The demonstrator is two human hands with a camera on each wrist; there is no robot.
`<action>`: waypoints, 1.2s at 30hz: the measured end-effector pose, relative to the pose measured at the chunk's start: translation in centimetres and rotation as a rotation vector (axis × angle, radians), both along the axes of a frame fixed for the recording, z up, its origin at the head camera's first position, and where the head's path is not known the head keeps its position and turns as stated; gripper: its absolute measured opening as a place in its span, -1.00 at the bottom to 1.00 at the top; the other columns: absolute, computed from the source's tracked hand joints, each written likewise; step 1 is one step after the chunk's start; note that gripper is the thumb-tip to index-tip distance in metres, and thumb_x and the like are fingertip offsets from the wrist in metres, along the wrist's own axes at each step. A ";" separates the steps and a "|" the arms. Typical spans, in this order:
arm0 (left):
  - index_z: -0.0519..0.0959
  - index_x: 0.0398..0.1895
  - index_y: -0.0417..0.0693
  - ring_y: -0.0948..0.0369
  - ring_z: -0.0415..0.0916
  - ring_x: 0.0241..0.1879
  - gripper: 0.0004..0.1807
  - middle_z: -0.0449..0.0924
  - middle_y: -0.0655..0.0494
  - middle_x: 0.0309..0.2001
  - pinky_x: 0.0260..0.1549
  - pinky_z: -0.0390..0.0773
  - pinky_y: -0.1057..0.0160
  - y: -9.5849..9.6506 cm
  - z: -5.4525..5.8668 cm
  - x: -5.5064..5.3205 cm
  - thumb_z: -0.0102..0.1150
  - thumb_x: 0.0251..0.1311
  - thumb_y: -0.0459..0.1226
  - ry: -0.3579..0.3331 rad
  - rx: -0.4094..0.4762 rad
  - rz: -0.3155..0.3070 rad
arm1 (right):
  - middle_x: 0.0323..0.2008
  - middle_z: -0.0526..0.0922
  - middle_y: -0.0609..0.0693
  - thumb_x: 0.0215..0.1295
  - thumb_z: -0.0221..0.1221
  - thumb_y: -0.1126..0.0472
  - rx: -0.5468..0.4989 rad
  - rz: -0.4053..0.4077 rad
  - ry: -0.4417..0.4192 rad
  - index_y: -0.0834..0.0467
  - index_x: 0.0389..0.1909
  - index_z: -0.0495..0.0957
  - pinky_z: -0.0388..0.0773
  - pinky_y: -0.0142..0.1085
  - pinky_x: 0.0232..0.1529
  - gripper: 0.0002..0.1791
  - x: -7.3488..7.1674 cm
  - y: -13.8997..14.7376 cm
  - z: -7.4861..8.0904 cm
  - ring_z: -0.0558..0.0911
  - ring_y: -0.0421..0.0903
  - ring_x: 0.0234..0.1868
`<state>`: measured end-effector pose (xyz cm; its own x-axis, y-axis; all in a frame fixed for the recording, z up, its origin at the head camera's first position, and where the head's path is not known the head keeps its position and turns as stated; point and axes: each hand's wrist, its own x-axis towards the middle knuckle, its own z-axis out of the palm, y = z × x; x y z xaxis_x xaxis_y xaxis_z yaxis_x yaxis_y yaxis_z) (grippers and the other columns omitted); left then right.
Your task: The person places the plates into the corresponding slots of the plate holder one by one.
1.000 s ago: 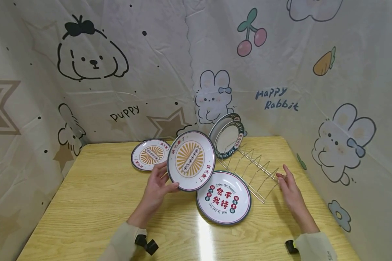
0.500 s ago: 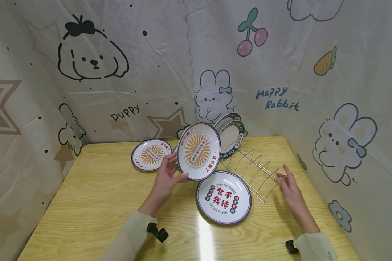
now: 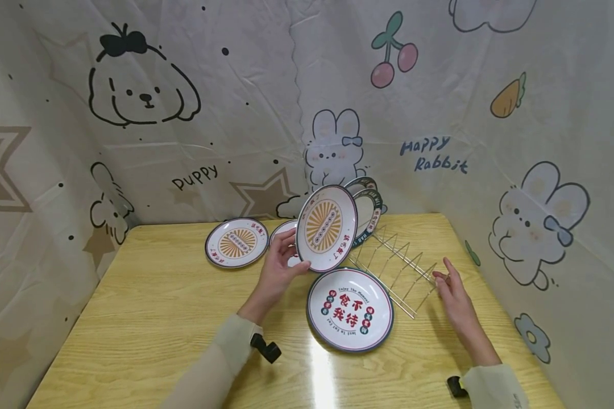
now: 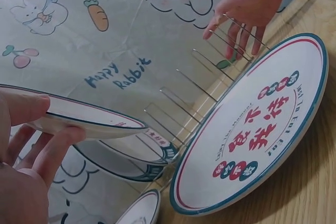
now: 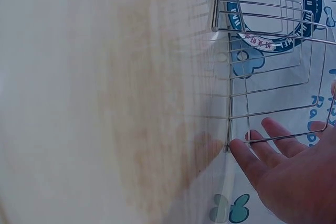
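My left hand pinches the lower left rim of a white plate with a yellow sunburst print, thumb on the face and fingers behind. The plate is tilted up off the table, overlapping two dark-rimmed plates that stand in the far end of a wire plate rack. My right hand is at the rack's near right end, its extended fingers touching the end wire in the right wrist view. Close to the rack's left side lies a plate with red characters.
Another sunburst plate lies at the back left of the wooden table. Partly hidden behind my left hand is one more plate. A printed cloth hangs around the table's back and sides.
My left hand has carried the sunburst plate right and away from me, closer to the standing plates. That uncovers part of the plate behind it. My right hand and the rack stay put.
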<state>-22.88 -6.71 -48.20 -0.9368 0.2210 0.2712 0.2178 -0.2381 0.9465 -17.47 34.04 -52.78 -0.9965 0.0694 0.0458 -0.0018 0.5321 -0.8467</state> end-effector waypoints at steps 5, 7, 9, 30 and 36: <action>0.22 0.49 -0.01 0.05 0.40 0.33 -0.20 0.29 -0.11 0.45 -0.08 0.79 0.18 1.1 -0.2 -0.5 0.24 0.24 -0.62 0.018 -0.011 -0.011 | 0.48 0.25 0.46 0.72 -0.29 0.00 -0.006 0.001 0.002 0.06 0.69 -0.37 0.34 0.18 0.39 -0.28 -0.1 0.1 -0.1 0.28 0.35 0.47; 0.24 0.49 0.00 0.02 0.40 0.32 -0.20 0.30 -0.11 0.44 -0.08 0.79 0.16 1.5 -0.3 -0.7 0.23 0.24 -0.63 0.020 -0.009 -0.016 | 0.47 0.26 0.46 0.72 -0.29 0.00 -0.001 -0.002 0.004 0.06 0.69 -0.36 0.41 -0.14 0.37 -0.28 -0.2 0.1 -0.2 0.28 0.35 0.46; 0.25 0.49 0.01 0.00 0.41 0.32 -0.19 0.32 -0.11 0.43 -0.04 0.78 0.18 2.0 -0.4 -0.9 0.23 0.22 -0.64 0.027 -0.007 -0.013 | 0.47 0.27 0.45 0.72 -0.28 0.01 0.002 -0.006 0.011 0.07 0.69 -0.34 0.37 -0.50 0.23 -0.29 -0.2 0.1 -0.2 0.31 0.33 0.44; 0.30 0.48 0.10 -0.05 0.40 0.41 -0.15 0.37 0.00 0.46 0.02 0.75 0.21 5.0 -1.9 -2.5 0.24 0.18 -0.66 0.088 -0.076 0.026 | 0.47 0.26 0.46 0.72 -0.29 0.00 0.005 0.001 -0.006 0.12 0.68 -0.35 0.37 -0.04 0.36 -0.28 -0.2 0.1 -0.1 0.26 0.34 0.48; 0.32 0.48 0.15 0.00 0.39 0.43 -0.17 0.37 0.05 0.48 0.20 0.67 0.10 5.4 -2.1 -2.8 0.22 0.21 -0.64 0.074 -0.086 0.037 | 0.47 0.26 0.45 0.72 -0.29 0.00 -0.002 -0.003 -0.003 0.10 0.69 -0.34 0.36 0.04 0.36 -0.28 -0.2 0.0 -0.1 0.28 0.31 0.46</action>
